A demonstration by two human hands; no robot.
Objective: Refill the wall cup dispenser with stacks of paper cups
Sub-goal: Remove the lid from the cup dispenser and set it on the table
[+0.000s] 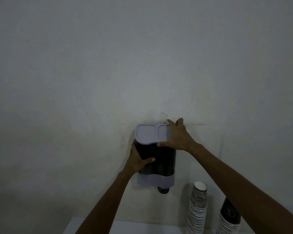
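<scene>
The wall cup dispenser (161, 163) hangs on the pale wall, with a dark see-through twin-tube body and a grey base. Its light grey lid (148, 134) lies flat on top. My left hand (138, 160) grips the left side of the dark body, thumb across the front. My right hand (178, 136) rests over the lid's right end, thumb under its front edge. A dark cup bottom (163, 190) pokes out below the right tube. Two upright stacks of paper cups stand at lower right: a striped one (197, 210) and a darker one (229, 217), partly behind my right forearm.
A white surface (125, 228) lies below the dispenser at the bottom of the view, and the cup stacks stand on its right part. The bare wall fills the rest of the view.
</scene>
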